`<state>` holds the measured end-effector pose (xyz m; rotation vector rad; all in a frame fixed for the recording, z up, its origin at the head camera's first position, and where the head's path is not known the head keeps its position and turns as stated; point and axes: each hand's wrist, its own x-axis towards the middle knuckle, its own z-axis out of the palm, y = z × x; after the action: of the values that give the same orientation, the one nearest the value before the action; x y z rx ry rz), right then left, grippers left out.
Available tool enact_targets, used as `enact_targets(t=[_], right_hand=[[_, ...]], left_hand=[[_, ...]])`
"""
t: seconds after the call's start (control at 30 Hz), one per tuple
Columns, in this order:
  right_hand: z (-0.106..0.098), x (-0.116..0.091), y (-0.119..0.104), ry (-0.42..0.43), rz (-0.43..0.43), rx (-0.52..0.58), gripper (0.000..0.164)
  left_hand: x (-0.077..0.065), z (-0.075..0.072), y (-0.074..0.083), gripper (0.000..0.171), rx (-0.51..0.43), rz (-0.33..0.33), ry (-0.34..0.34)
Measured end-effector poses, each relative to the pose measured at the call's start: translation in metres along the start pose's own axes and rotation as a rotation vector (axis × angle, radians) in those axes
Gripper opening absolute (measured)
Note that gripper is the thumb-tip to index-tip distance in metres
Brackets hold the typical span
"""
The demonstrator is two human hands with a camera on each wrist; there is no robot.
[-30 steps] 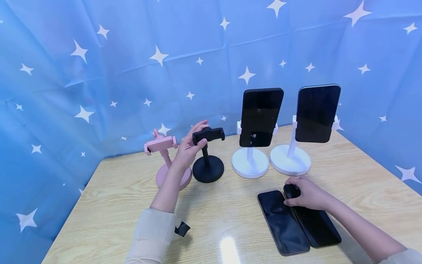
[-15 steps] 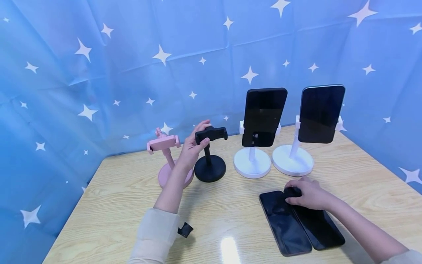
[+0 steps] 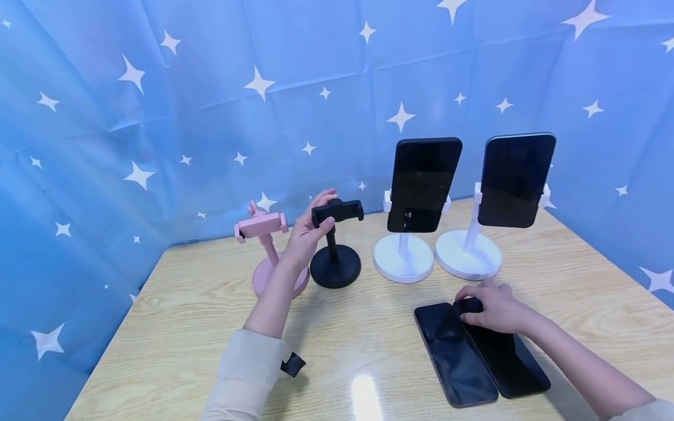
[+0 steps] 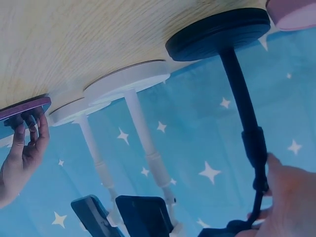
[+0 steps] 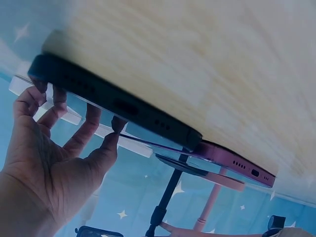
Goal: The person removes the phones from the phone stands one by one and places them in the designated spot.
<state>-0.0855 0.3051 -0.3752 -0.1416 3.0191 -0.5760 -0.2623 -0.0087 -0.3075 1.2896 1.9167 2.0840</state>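
Observation:
My left hand grips the clamp head of a black phone stand, thumb in front and fingers behind. In the left wrist view the black stem runs down beside that hand. My right hand holds the far end of a black phone lying screen up on the table. In the right wrist view its thumb and fingers reach the phone's face and edge. Alongside, on the left, lies a second dark phone with a purplish frame.
Left of the black stand is a pink phone stand, its clamp without a phone. To the right, two white stands hold upright phones. A starry blue cloth hangs behind the wooden table. A small black piece shows beside my left sleeve.
The head view has shifted slightly. My left hand keeps its grip on the black stand, and my right thumb has moved slightly on the black phone. Both phones on the table stay put.

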Motion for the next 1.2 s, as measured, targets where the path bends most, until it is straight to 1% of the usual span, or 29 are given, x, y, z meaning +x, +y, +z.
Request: enact_targets(t=[0.17, 0.27, 0.33, 0.43, 0.57, 0.63, 0.73, 0.83, 0.9, 0.93, 1.0, 1.07, 1.17, 1.2], right_hand=[[-0.001, 0.0, 0.0, -0.008, -0.007, 0.007, 0.031], [-0.002, 0.0, -0.001, -0.016, 0.012, 0.01, 0.032], [-0.003, 0.0, -0.001, -0.019, 0.008, 0.002, 0.033], [-0.003, 0.0, -0.001, -0.027, 0.004, -0.008, 0.034], [-0.005, 0.0, -0.001, -0.041, -0.024, -0.024, 0.036], [-0.006, 0.0, -0.001, -0.049, -0.043, -0.028, 0.036], [-0.008, -0.001, 0.0, -0.061, -0.055, -0.023, 0.037], [-0.009, -0.001, -0.001, -0.065, -0.059, -0.016, 0.037], [-0.01, -0.002, -0.003, -0.064, -0.061, -0.014, 0.038], [-0.011, -0.002, -0.003, -0.063, -0.062, -0.014, 0.037], [-0.011, -0.003, -0.005, -0.051, -0.068, -0.025, 0.036], [-0.012, -0.003, -0.008, -0.03, -0.082, -0.037, 0.035], [-0.013, -0.004, -0.017, 0.017, -0.105, -0.025, 0.035], [-0.013, -0.004, -0.02, 0.037, -0.106, -0.011, 0.035]], left_hand=[[0.0, -0.001, 0.002, 0.038, 0.003, -0.014, -0.009], [0.0, 0.0, 0.005, 0.038, 0.009, -0.02, -0.008], [0.0, 0.001, 0.006, 0.039, 0.028, -0.017, 0.003], [-0.003, 0.004, 0.007, 0.041, 0.055, -0.029, 0.04], [-0.007, 0.009, 0.007, 0.046, 0.051, -0.094, 0.123], [-0.01, 0.011, 0.007, 0.045, 0.05, -0.136, 0.188], [-0.013, 0.016, 0.006, 0.036, 0.093, -0.177, 0.299], [-0.018, 0.022, 0.004, 0.027, 0.16, -0.211, 0.41], [-0.021, 0.027, 0.002, 0.025, 0.189, -0.249, 0.445], [-0.023, 0.03, 0.001, 0.024, 0.2, -0.271, 0.448], [-0.028, 0.035, -0.002, 0.023, 0.229, -0.308, 0.41], [-0.033, 0.042, -0.004, 0.024, 0.266, -0.358, 0.336], [-0.037, 0.054, -0.004, 0.026, 0.305, -0.356, 0.2], [-0.037, 0.059, -0.003, 0.027, 0.312, -0.352, 0.164]])
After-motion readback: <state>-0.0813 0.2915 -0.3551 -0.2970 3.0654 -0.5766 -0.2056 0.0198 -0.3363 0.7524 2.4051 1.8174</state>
